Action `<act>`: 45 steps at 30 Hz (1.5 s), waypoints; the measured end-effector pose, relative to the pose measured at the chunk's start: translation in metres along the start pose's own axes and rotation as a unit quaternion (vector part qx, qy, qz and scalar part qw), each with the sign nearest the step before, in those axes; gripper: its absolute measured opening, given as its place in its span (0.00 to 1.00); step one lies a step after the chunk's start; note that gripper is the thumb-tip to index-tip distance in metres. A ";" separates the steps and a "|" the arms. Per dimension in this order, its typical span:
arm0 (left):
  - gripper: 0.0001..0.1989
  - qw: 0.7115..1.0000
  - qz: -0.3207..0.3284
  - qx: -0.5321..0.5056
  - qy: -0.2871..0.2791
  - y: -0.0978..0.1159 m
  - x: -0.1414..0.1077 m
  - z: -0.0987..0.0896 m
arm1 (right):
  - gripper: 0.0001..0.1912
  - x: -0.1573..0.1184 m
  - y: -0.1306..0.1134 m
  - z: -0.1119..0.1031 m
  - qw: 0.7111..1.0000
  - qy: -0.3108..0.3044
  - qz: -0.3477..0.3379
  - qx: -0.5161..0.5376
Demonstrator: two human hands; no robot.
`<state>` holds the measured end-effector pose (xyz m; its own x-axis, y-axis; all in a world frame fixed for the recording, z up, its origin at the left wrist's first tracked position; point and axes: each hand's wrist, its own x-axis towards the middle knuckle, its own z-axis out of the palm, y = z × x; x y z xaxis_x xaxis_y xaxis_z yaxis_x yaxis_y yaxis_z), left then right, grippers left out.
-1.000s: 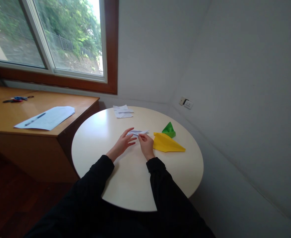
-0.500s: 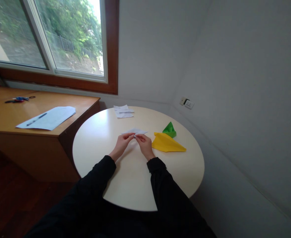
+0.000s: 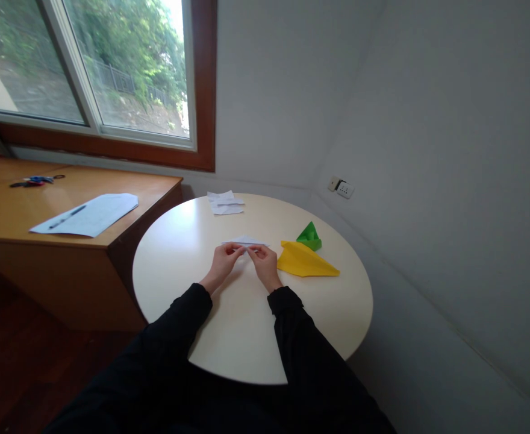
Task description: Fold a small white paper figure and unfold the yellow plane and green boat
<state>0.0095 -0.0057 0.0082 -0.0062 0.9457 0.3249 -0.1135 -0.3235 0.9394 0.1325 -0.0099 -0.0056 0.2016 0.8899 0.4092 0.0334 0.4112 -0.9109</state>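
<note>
Both hands pinch the near edge of a folded piece of white paper [image 3: 246,240] above the round table [image 3: 242,337]. My left hand [image 3: 224,261] grips it from the left, thumb and fingertips together. From the other side my right hand [image 3: 265,264] pinches it, the fingertips of both hands almost meeting. The paper's far part rises to a low peak, and its sides stick out past the fingers. Just right of my right hand lies a yellow folded paper plane [image 3: 308,260]. Behind that sits a green folded paper shape [image 3: 310,236], pointed at the top.
Creased white paper sheets [image 3: 225,204] lie at the table's far edge. On the left, a wooden desk [image 3: 156,187] holds white paper [image 3: 105,214] with a pen [image 3: 67,217] and a small dark and blue bundle [image 3: 38,180]. A wall socket [image 3: 345,190] is at the right.
The white paper between my fingers has tilted slightly, so its folded near edge shows more clearly. My fingertips have shifted a little; both arms stay almost where they were.
</note>
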 end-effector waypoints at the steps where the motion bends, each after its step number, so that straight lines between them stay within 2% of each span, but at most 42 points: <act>1: 0.08 1.000 0.005 0.001 0.000 -0.001 0.000 0.000 | 0.09 0.000 0.000 0.001 1.000 0.006 0.001 0.001; 10: 0.08 0.997 0.041 -0.047 -0.043 0.000 -0.002 0.001 | 0.10 0.004 -0.002 -0.001 0.997 0.070 0.008 0.026; 15: 0.09 0.994 0.035 0.006 -0.099 0.008 -0.005 -0.001 | 0.09 0.003 -0.005 -0.002 0.997 0.075 0.010 0.018; 18: 0.11 0.994 0.015 0.019 -0.107 0.010 -0.006 -0.003 | 0.09 0.003 -0.004 -0.001 0.998 0.064 0.004 0.017; 24: 0.13 0.999 -0.011 -0.004 -0.033 0.004 -0.003 -0.003 | 0.19 -0.001 0.000 0.003 0.998 0.048 0.002 0.028; 28: 0.13 0.999 -0.007 -0.008 0.036 -0.001 0.003 -0.005 | 0.24 -0.004 -0.006 0.003 0.996 0.078 -0.017 0.029; 32: 0.13 0.996 0.001 0.018 0.089 -0.008 0.008 -0.009 | 0.17 0.000 -0.007 -0.003 0.991 0.134 -0.023 -0.016; 36: 0.13 0.995 0.016 0.033 0.092 -0.009 0.010 -0.010 | 0.13 0.007 0.001 -0.010 0.984 0.171 -0.017 -0.053; 39: 0.15 0.996 0.027 0.044 0.076 -0.005 0.008 -0.009 | 0.12 0.009 0.003 -0.011 0.988 0.146 0.013 -0.036; 42: 0.16 0.997 0.026 0.057 0.048 -0.001 0.005 -0.007 | 0.14 0.007 -0.001 -0.008 0.995 0.077 0.061 0.006; 45: 0.14 0.997 0.026 0.069 0.014 0.000 0.004 -0.006 | 0.16 0.004 -0.004 -0.004 0.998 0.029 0.063 0.009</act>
<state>0.0038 -0.0023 0.0090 -0.0369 0.9276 0.3718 0.0262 -0.3710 0.9283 0.1373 -0.0089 -0.0002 0.2600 0.9220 0.2869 -0.0127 0.3004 -0.9537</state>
